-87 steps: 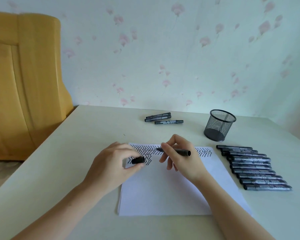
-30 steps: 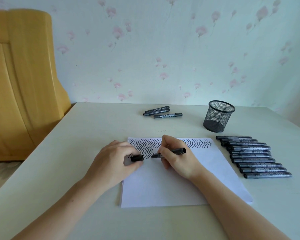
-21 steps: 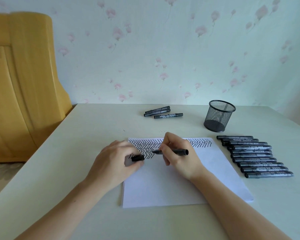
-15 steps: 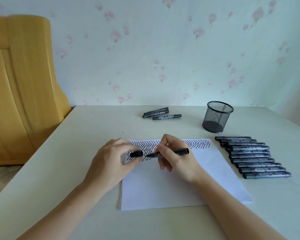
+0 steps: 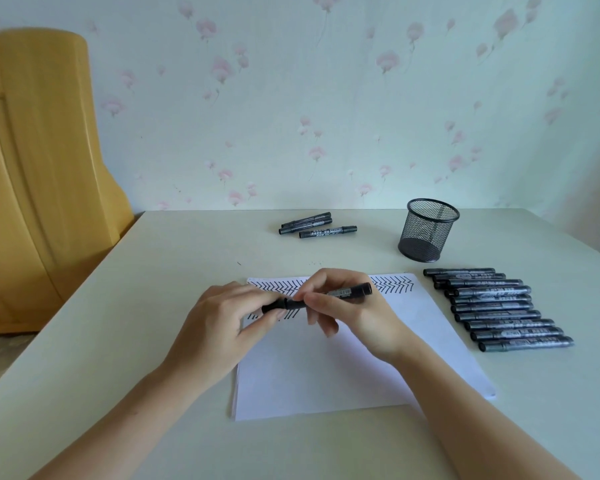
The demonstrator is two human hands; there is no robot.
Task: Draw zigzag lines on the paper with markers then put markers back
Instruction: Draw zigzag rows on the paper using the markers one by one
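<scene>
The left hand (image 5: 219, 327) pinches the cap (image 5: 274, 305) onto the marker (image 5: 329, 296), held by the right hand (image 5: 347, 306) above the paper (image 5: 343, 368). It looks nearly closed. Next, probably lay it with the three markers (image 5: 317, 226) on the counter (image 5: 153, 271).

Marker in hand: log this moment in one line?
left hand: holds cap | right hand: holds marker | capping over paper

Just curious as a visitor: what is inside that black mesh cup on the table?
Nothing shows inside the black mesh pen cup: through the mesh only its dark bottom appears. No marker stands in it. The near inner wall, low down, is hard to make out.
</scene>
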